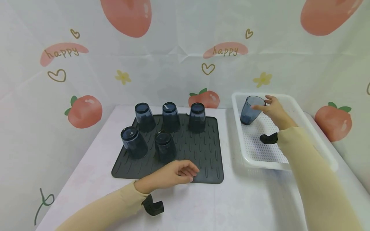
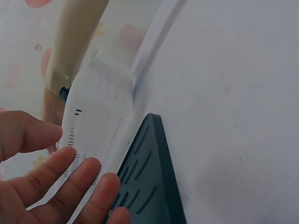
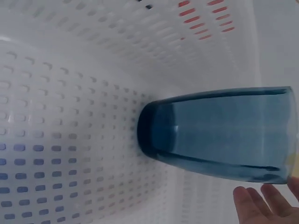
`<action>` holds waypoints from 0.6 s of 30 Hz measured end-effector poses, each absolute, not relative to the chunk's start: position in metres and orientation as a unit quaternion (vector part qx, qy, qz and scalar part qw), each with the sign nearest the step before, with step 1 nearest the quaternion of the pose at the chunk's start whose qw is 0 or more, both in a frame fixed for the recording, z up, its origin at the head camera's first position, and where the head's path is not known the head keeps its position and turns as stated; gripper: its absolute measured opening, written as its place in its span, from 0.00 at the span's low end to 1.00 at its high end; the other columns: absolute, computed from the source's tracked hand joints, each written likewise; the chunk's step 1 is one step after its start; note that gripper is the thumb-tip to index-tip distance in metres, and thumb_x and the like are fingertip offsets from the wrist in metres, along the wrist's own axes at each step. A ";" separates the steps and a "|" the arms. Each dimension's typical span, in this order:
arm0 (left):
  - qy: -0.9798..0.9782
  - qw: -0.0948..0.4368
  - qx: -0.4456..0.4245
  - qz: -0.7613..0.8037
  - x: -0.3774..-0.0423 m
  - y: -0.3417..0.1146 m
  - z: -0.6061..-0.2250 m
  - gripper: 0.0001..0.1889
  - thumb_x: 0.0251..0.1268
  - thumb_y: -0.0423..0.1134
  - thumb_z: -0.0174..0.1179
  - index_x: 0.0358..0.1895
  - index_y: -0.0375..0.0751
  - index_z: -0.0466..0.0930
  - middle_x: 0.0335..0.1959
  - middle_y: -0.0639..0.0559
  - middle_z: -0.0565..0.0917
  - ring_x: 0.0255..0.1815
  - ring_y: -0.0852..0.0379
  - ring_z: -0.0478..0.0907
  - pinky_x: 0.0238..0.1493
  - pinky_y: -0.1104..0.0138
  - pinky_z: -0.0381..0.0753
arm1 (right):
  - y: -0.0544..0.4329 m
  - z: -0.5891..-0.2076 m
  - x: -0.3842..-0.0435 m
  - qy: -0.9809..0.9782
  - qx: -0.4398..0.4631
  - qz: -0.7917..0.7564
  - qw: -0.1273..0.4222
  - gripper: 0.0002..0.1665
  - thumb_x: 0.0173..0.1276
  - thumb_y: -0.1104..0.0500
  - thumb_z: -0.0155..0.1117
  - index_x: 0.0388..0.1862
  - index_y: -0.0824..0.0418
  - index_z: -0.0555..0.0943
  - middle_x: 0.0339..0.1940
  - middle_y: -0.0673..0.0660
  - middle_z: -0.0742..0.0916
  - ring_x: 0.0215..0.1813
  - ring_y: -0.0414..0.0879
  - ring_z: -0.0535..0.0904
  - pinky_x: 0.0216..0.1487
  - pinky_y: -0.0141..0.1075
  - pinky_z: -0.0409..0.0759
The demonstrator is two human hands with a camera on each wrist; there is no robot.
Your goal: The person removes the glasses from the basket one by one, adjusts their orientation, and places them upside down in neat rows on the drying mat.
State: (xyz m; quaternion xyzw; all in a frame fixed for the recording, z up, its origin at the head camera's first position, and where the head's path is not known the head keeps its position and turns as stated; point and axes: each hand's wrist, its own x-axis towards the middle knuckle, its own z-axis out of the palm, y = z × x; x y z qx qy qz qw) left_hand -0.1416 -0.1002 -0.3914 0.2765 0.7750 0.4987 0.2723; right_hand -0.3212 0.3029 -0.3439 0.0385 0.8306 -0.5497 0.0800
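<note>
A blue-tinted drinking glass (image 1: 251, 110) stands rim up in the left part of a white perforated basket (image 1: 267, 165). My right hand (image 1: 276, 110) is at its rim, thumb across the near side and fingers beyond the right edge. In the right wrist view, several fingertips (image 3: 242, 193) lie beside the glass (image 3: 219, 135) with a small gap; the thumb is not visible there. Loosely bent and holding nothing, my left hand (image 1: 173, 173) hovers over the front edge of a dark ridged drying mat (image 1: 202, 154). Several matching glasses (image 1: 165, 146) stand upside down on that mat.
The basket's raised walls surround the right hand's glass. On the mat, the upturned glasses occupy the left and back, including one at back right (image 1: 197, 118). A patterned cloth (image 1: 173, 77) hangs behind the white table (image 1: 202, 208).
</note>
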 end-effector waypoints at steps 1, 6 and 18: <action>0.775 0.273 0.276 0.499 -0.142 -0.100 -0.391 0.15 0.68 0.32 0.58 0.55 0.33 0.76 0.50 0.39 0.81 0.51 0.52 0.80 0.50 0.75 0.78 | 0.303 -0.345 -0.321 0.836 0.039 -0.540 0.085 0.65 0.65 0.50 0.68 0.77 0.63 0.29 0.79 0.66 0.40 0.78 0.63 0.47 0.76 0.50 0.52; 0.774 0.273 0.276 0.500 -0.141 -0.100 -0.390 0.15 0.68 0.32 0.58 0.55 0.33 0.76 0.50 0.39 0.81 0.49 0.56 0.80 0.50 0.75 0.78 | 0.302 -0.351 -0.323 0.849 0.043 -0.518 0.092 0.68 0.64 0.51 0.69 0.76 0.64 0.25 0.78 0.71 0.39 0.77 0.66 0.48 0.75 0.52 0.54; 0.775 0.270 0.277 0.500 -0.143 -0.101 -0.392 0.15 0.68 0.31 0.58 0.55 0.34 0.77 0.50 0.39 0.81 0.50 0.53 0.80 0.50 0.75 0.78 | 0.300 -0.358 -0.331 0.854 0.038 -0.511 0.093 0.66 0.66 0.54 0.68 0.76 0.67 0.25 0.77 0.73 0.41 0.78 0.65 0.47 0.75 0.53 0.56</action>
